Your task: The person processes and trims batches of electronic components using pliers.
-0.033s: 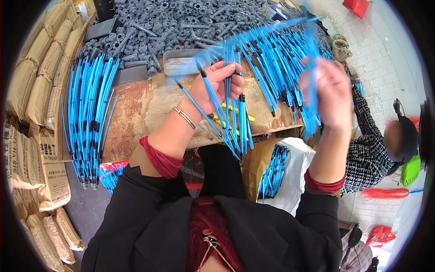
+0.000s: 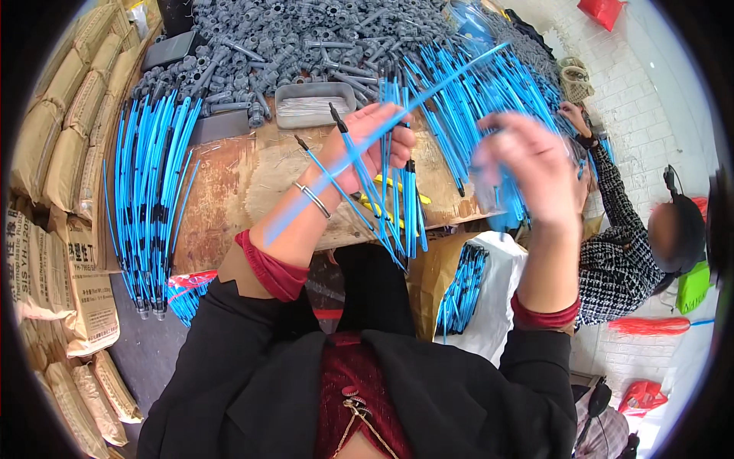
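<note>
My left hand (image 2: pixel 373 144) is curled around several thin blue rods (image 2: pixel 390 164) with black ends, which hang down over the table's near edge. A motion-blurred blue rod (image 2: pixel 440 88) slants across that hand; I cannot tell what holds it. To the right, my right hand (image 2: pixel 529 157) is smeared by motion, above the near end of a large heap of similar blue rods (image 2: pixel 462 107); whether its fingers grip one is unclear. Behind the hanging rods, yellow-handled pliers (image 2: pixel 369 203) lie partly hidden on the wooden table (image 2: pixel 222 180).
Grey plastic fittings (image 2: pixel 306 34) are heaped at the back. A tray (image 2: pixel 315 121) of thin pale sticks stands before them. More blue rods (image 2: pixel 149 183) overhang the left edge. A lined sack (image 2: pixel 489 275) of rods is below. A co-worker (image 2: pixel 619 229) sits at right.
My right hand has moved slightly left, and the upright blue rod blurred at it no longer shows there. The slanting blurred rod now crosses my left hand more steeply. My left hand's fingers have loosened slightly.
</note>
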The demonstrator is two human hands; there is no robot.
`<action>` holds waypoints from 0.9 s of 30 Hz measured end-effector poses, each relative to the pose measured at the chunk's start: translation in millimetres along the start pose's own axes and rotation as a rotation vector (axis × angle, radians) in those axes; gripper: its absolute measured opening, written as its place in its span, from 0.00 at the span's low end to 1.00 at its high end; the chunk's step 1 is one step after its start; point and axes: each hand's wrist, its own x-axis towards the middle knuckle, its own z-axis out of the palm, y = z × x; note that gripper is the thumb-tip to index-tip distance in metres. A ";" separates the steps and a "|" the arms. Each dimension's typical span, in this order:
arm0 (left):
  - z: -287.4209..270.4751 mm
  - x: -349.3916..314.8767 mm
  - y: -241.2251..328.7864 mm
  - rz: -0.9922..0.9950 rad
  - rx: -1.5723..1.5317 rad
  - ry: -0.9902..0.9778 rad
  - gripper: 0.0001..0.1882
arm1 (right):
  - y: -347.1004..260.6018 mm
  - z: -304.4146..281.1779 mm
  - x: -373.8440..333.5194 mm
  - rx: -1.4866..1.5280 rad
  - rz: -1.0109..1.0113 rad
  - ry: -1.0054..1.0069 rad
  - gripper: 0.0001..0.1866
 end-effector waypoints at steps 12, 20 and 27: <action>0.1 -6.0 -5.8 0.132 0.105 0.001 0.07 | 45.9 46.7 -0.1 -0.696 0.067 -0.220 0.12; 3.8 -5.9 0.1 -0.121 0.283 -0.026 0.08 | 163.5 -2.4 80.3 -0.833 0.042 0.259 0.12; -4.8 -0.1 -19.6 0.075 0.204 -0.118 0.08 | 184.9 5.5 109.6 -1.018 0.370 0.119 0.12</action>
